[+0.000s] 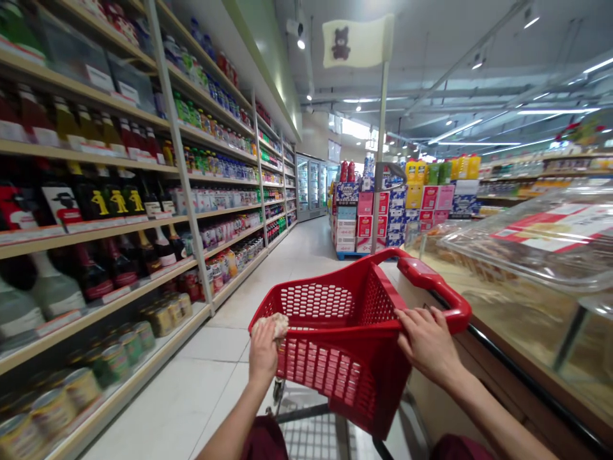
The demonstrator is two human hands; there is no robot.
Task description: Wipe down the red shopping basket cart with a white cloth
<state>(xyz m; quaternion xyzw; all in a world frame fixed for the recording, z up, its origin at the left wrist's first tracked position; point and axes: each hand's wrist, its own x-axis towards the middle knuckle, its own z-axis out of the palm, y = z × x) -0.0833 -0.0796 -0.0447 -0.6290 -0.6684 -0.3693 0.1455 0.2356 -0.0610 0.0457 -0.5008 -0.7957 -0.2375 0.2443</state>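
In front of me stands a red plastic shopping cart (pixel 335 377), turned sideways, its perforated basket holding nothing that I can see. My left hand (pixel 264 348) presses a crumpled, cream-coloured cloth (pixel 275 324) onto the rim at the basket's left end, fingers closed over it. At the other end, near the red push handle (pixel 440 287), my right hand (pixel 426 338) grips the basket's edge with fingers curled over the top. A pole (pixel 380 140) with a bear flag (pixel 357 41) rises behind the handle.
Tall shelves (pixel 191 211) of bottles and cans line the left. Stacked drink cartons (pixel 366 217) stand on a blue pallet ahead. Close on my right is a display counter (pixel 507 358) with clear plastic covers (pixel 541 236). Pale floor tiles (pixel 225 342) run down the aisle toward glass-door fridges (pixel 311 182).
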